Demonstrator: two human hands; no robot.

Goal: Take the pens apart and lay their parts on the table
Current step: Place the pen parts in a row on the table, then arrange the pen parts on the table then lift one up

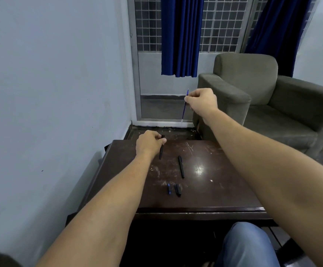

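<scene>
Dark scratched desk (205, 191). Left hand (149, 143) pinches black barrel (161, 151) near far edge. Right hand (201, 102) closed on blue refill (184, 106), raised above. Lay refill flat beside middle pen (181, 166), small parts (174, 189).

Single head cam, wide-angle, looks fwd and down from above near edge of bench (205, 191). Bench sits mid-frame, close. Beyond bench: armchair (263, 97) at far right, curtain (181, 35) straight ahead. Left of bench, wall (50, 83). No 2nd view.
</scene>
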